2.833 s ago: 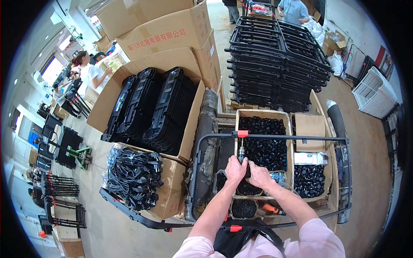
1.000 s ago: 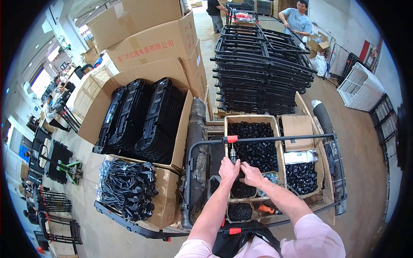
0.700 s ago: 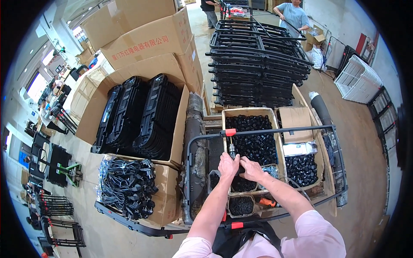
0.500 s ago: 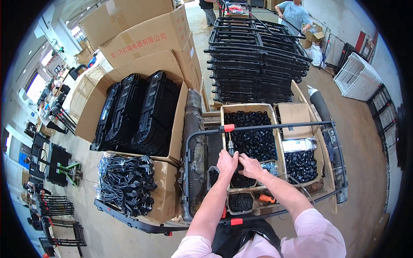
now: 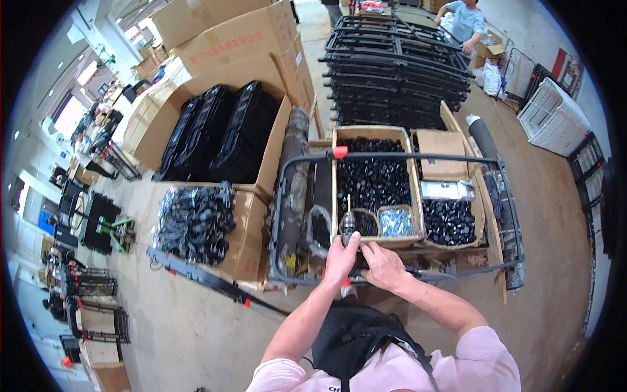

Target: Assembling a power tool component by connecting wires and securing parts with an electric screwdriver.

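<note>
A power drill with a metal chuck and a long brass-coloured bit points away from me. My left hand is closed round its front, just behind the chuck. Against the dark drill body from the right sits my right hand, fingers curled; its grip is partly hidden. A black tubular frame with red clips surrounds the parts boxes, and my hands are near its close side. Just beyond them are a small box of dark screws and a tray of silvery screws.
A large carton of black knobs and a smaller one lie ahead. On the left are bundled black cables and a carton of black plastic panels. Black frames are stacked at the back, where another person stands.
Both hands and the drill have come back toward me, away from the knob carton. The screw tray is now uncovered, and the head view has shifted.
</note>
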The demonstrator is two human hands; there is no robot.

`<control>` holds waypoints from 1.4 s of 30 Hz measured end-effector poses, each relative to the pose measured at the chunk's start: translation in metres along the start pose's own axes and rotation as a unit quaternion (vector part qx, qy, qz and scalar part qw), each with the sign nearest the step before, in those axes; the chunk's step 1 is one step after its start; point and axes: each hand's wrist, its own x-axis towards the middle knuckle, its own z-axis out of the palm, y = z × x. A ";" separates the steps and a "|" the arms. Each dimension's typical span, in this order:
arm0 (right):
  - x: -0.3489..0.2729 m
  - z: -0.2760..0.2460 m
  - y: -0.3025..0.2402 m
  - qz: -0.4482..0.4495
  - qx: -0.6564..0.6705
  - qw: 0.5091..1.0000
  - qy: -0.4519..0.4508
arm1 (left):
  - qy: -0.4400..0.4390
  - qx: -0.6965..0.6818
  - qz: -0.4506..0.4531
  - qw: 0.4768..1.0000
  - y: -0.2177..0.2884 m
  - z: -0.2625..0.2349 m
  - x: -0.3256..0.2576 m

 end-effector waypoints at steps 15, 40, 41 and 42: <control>-0.194 0.108 -0.089 0.025 0.051 0.987 -0.151 | 0.096 -0.024 -0.047 0.994 -0.172 -0.020 -0.218; -0.164 0.142 -0.123 0.123 0.055 0.978 -0.157 | 0.017 0.077 -0.048 0.996 -0.181 -0.069 -0.177; -0.163 0.142 -0.123 0.123 0.055 0.979 -0.155 | 0.019 0.090 -0.045 0.995 -0.181 -0.069 -0.175; -0.163 0.142 -0.122 0.122 0.053 0.980 -0.150 | 0.019 0.091 -0.043 0.995 -0.180 -0.069 -0.173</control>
